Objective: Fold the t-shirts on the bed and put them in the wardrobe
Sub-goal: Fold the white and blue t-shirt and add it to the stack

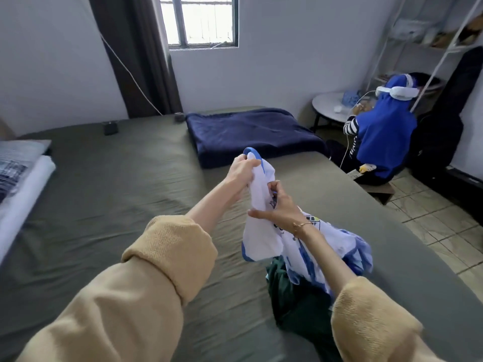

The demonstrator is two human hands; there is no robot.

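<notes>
Both hands (241,171) grip seemingly bunched t-shirt (264,231).

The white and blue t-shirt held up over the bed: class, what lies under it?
Under the white and blue t-shirt, gripped by both hands, lies a dark green garment on the bed. The shirt and right sleeve cover part of it.

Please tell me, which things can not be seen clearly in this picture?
- Wardrobe: not in the head view.
- White and blue t-shirt: bunched in left hand and right hand; its print is hidden by folds.
- Dark green garment: partly under the t-shirt and right sleeve.
- Shelf contents: blurred.
</notes>
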